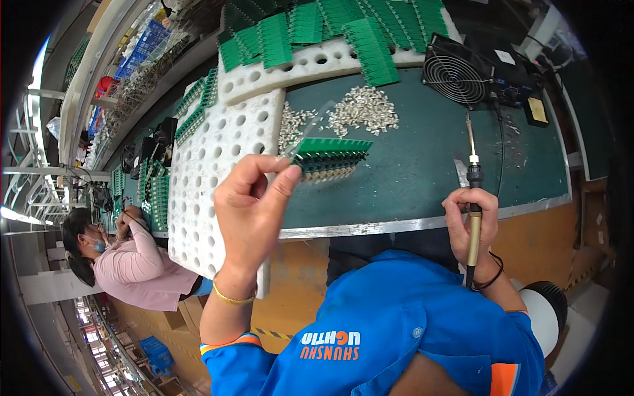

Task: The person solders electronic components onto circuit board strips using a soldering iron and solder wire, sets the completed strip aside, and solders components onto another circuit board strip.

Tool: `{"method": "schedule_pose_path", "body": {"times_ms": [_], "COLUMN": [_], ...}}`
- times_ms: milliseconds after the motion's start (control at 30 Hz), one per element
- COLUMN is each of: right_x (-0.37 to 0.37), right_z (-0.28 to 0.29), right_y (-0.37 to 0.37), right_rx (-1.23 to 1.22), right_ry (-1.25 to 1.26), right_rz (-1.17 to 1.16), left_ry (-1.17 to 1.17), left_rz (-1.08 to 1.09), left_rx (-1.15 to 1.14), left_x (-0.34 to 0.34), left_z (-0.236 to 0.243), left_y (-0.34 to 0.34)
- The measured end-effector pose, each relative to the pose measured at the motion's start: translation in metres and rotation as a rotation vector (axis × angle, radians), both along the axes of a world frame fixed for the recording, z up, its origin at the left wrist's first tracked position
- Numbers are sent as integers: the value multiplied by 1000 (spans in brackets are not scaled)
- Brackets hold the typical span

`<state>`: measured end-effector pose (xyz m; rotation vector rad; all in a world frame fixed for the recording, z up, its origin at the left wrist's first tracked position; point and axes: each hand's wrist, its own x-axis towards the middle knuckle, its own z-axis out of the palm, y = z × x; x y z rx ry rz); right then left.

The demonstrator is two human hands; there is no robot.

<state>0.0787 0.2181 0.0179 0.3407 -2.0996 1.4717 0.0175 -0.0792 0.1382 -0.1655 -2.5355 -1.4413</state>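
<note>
My left hand (249, 211) is closed in a pinch on a thin, pale, see-through strip (312, 129) that slants up and away. Right by its fingertips, a green circuit board (335, 146) with a row of parts along it stands over the bench; whether the fingers touch it I cannot tell. In my right hand (470, 221) is a soldering iron (473, 173), held upright with its tip pointing away from me. Beyond the board lie small silvery parts in a heap (363, 111), with a smaller heap (294, 127) to its left.
White foam sheets with holes (198, 191) cover the bench's left side; green boards (370, 49) lie on the far foam. A black fan (456, 74) and a yellow sponge (537, 110) stand at the far right. A co-worker in pink (142, 264) sits at the left.
</note>
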Motion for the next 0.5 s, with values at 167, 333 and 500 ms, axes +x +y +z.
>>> {"method": "schedule_pose_path", "body": {"times_ms": [167, 333, 500], "right_x": [6, 6, 6], "right_z": [-3, -5, -4], "right_y": [4, 6, 7], "right_rx": [0, 27, 19], "right_ry": [2, 14, 3], "right_rz": [-23, -15, 10], "left_ry": [297, 589, 763], "left_rz": [-130, -278, -294], "left_rx": [-307, -499, -624], "left_x": [14, 27, 39], "left_z": [-2, -20, -52], "left_y": [40, 56, 58]}}
